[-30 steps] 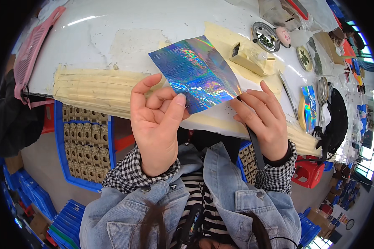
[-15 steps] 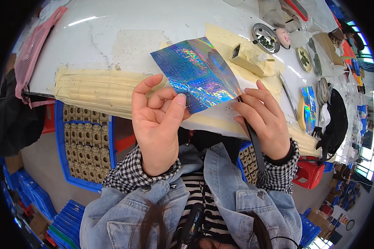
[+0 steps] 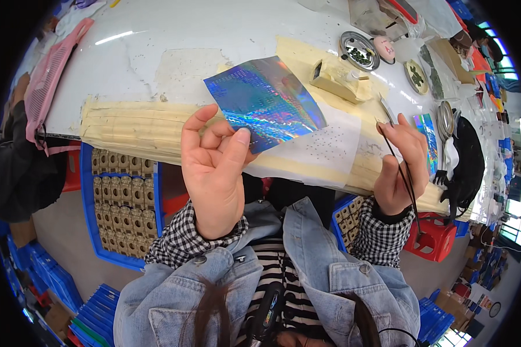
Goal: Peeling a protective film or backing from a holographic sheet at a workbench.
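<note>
My left hand [image 3: 217, 173] pinches the near left corner of a shiny blue holographic sheet [image 3: 266, 101] between thumb and fingers. The sheet is held up over the table, tilted, with rows of small marks across it. Off to its right, my right hand [image 3: 402, 173] is closed around a pair of thin black tweezers [image 3: 413, 195], whose tips stick out past the fingers. Beneath and to the right of the sheet lies white paper [image 3: 333, 147] dotted with small dark specks.
A cream box [image 3: 341, 84] stands behind the paper. Farther right are a round metal dish [image 3: 359, 51] of dark green bits, a pale dish [image 3: 417, 77], a craft knife [image 3: 386, 107] and another holographic piece [image 3: 426, 136]. A pink basket [image 3: 55, 69] sits left; blue crates [image 3: 88, 214] stand below.
My right hand has left the sheet's right edge and moved right with the tweezers. My left hand still holds the sheet, which has shifted slightly left, showing more of the specked paper.
</note>
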Demonstrator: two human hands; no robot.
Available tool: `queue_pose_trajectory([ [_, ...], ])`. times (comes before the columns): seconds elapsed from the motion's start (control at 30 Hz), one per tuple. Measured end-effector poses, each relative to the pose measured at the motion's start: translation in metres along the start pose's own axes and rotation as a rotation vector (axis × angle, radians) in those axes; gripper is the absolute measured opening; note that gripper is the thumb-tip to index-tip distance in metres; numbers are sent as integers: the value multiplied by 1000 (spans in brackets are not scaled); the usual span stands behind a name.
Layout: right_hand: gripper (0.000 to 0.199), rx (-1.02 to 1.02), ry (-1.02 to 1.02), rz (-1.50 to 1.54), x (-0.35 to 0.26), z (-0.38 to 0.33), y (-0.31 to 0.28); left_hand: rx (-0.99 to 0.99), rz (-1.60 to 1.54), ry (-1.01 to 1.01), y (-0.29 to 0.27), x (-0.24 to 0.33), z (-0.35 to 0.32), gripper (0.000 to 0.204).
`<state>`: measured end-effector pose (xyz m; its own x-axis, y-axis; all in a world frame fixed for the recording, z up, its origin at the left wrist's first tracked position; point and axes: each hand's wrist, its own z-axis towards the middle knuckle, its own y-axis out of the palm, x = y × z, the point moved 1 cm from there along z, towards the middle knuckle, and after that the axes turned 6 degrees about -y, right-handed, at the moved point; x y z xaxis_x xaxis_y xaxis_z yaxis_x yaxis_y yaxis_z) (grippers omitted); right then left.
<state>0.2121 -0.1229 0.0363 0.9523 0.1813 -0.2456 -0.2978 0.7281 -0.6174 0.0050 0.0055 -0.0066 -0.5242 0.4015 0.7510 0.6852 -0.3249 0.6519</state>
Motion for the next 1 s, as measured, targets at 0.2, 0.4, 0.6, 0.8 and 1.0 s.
queue_pose_trajectory([
  [0.2,30,136,-20,-19,-7,-11,-20,-198,-85,41,-3,11,0,51],
  [0.4,34,251,8,-7,-25,-33,-38,-489,-162,-198,20,-1,-25,62],
  [0.6,38,379,91,-67,-30,-53,-74,-470,-1,-524,76,-48,-32,42],
  [0.8,29,165,158,-4,-35,-76,-83,-321,287,-404,79,-76,-39,40],
  [1.0,39,-13,236,129,-38,-86,-63,-301,266,-402,79,-73,-44,41],
])
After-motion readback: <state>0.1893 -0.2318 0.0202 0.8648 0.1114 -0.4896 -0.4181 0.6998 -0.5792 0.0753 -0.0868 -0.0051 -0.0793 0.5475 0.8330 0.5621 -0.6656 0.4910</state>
